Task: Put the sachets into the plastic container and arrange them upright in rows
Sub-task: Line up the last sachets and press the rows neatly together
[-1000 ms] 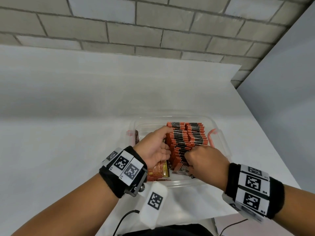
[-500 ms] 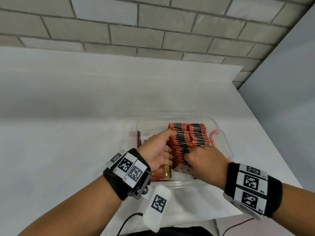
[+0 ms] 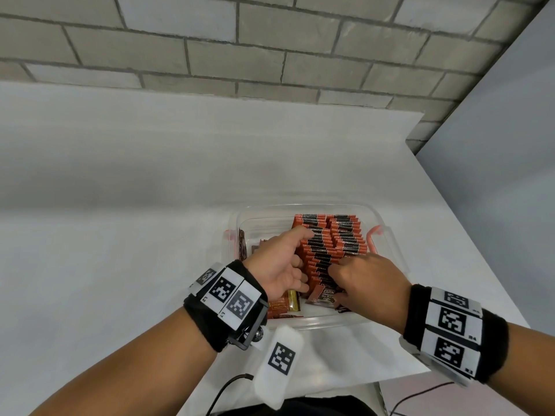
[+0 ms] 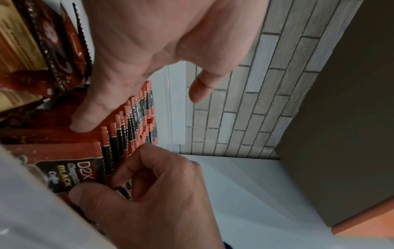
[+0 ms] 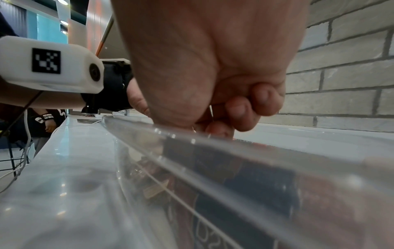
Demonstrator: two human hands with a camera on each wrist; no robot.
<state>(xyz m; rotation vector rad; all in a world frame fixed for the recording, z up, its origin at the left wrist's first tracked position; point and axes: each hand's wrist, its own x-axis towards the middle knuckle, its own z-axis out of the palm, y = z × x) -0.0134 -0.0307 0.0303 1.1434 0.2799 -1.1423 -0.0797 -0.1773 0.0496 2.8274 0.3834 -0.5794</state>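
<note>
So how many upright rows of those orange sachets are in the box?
2. The left row runs down the clear plastic container's middle, between both hands; the right row stands against it, nearer the pink handle. The hands may hide more.

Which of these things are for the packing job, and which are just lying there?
For the job:
- clear plastic container
- upright rows of orange-and-black sachets
- loose brown sachets lying flat in it
- left hand, right hand

Just there:
- white table
- black cable
</note>
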